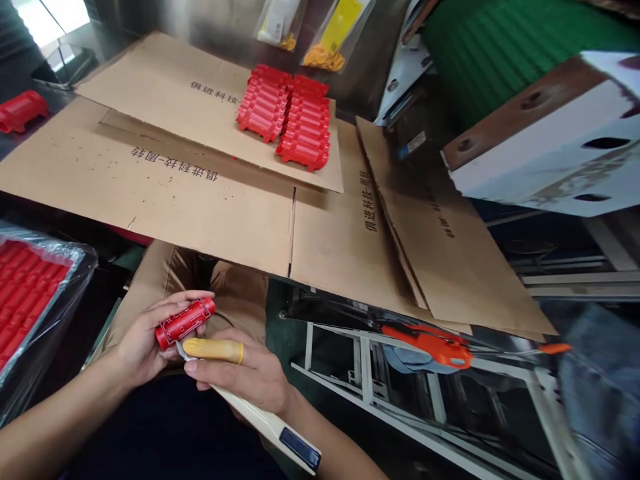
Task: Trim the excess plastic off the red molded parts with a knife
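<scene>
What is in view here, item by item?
Held red part: one, red, left hand
Cream tool: one, cream and dark, right hand
Stacked red parts: many, red, on cardboard sheets
Lone red part: one, red, upper left
Cardboard sheets: several, brown, across the middle
Plastic bags: two, clear with yellow contents, top
Lined container: one, colour unclear, red pieces inside, left
Green ribbed surface: one, green, upper right
Holed block: one, white and brown, right
Metal frame: one, whitish, lower right
Orange object: one, orange, lower right
Blue cloth: count unclear, blue, lower right
Trousers: one pair, tan, lower centre
Finger cover: one, yellow, right hand
Hands: two, lower centre
</scene>
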`<action>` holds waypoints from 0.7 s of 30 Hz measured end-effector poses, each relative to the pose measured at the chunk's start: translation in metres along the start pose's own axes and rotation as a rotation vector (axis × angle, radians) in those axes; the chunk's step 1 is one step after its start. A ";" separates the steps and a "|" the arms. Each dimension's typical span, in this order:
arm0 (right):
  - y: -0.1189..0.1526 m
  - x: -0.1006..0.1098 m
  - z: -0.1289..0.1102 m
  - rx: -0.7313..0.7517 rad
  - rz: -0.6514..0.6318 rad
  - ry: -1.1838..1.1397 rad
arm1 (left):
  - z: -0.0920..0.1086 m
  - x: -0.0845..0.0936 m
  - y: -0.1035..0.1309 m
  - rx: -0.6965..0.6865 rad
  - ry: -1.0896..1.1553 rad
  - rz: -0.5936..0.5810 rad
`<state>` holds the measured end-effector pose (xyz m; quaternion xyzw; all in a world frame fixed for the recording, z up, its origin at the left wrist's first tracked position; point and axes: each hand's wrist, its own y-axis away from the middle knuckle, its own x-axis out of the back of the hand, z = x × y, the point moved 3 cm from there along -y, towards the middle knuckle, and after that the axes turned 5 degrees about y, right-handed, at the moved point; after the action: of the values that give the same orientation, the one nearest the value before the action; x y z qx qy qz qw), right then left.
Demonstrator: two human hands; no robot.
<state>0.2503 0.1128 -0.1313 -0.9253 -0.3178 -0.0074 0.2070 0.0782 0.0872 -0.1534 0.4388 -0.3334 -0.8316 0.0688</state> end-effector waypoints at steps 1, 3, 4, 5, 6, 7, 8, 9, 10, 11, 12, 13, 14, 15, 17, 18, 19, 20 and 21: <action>0.000 -0.002 0.001 -0.055 -0.006 -0.042 | -0.001 0.002 0.000 0.004 -0.006 0.018; 0.000 -0.004 0.001 -0.119 -0.051 -0.059 | -0.001 0.004 0.000 -0.006 -0.023 0.054; 0.000 -0.004 -0.001 -0.134 -0.078 -0.047 | -0.001 0.005 0.000 -0.011 -0.034 0.066; -0.001 -0.003 -0.003 -0.136 -0.104 -0.034 | -0.001 0.005 0.000 -0.015 -0.044 0.073; -0.002 -0.002 -0.005 -0.119 -0.127 -0.014 | -0.001 0.006 0.000 -0.018 -0.053 0.074; -0.003 0.000 -0.007 -0.089 -0.147 0.008 | -0.001 0.006 0.000 -0.019 -0.058 0.074; -0.003 0.001 -0.009 -0.071 -0.158 0.025 | -0.001 0.006 0.000 -0.020 -0.063 0.073; -0.003 0.002 -0.009 -0.070 -0.162 0.032 | -0.001 0.006 0.000 -0.019 -0.067 0.071; -0.003 0.002 -0.009 -0.082 -0.159 0.027 | -0.002 0.006 0.000 -0.019 -0.069 0.071; -0.003 0.002 -0.009 -0.093 -0.158 0.014 | -0.002 0.006 0.000 -0.019 -0.074 0.072; -0.003 0.002 -0.008 -0.104 -0.155 0.001 | -0.002 0.006 0.001 -0.020 -0.079 0.076; -0.002 0.002 -0.007 -0.103 -0.151 -0.012 | -0.002 0.006 0.001 -0.023 -0.085 0.083; -0.002 0.001 -0.007 -0.097 -0.151 -0.023 | -0.002 0.006 0.001 -0.024 -0.092 0.088; -0.002 0.001 -0.007 -0.094 -0.152 -0.031 | -0.003 0.006 0.001 -0.025 -0.098 0.094; -0.002 0.001 -0.007 -0.099 -0.145 -0.040 | -0.002 0.006 0.001 -0.027 -0.106 0.098; -0.002 0.001 -0.007 -0.102 -0.138 -0.042 | -0.002 0.005 0.001 -0.030 -0.107 0.099; -0.002 0.000 -0.008 -0.105 -0.134 -0.043 | -0.002 0.005 0.001 -0.032 -0.106 0.097; -0.002 0.000 -0.008 -0.114 -0.135 -0.047 | -0.002 0.005 0.001 -0.035 -0.105 0.097; -0.001 -0.001 -0.008 -0.128 -0.132 -0.060 | -0.001 0.005 0.001 -0.036 -0.105 0.097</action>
<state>0.2497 0.1104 -0.1236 -0.9134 -0.3831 -0.0136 0.1371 0.0762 0.0841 -0.1569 0.3765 -0.3426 -0.8550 0.0991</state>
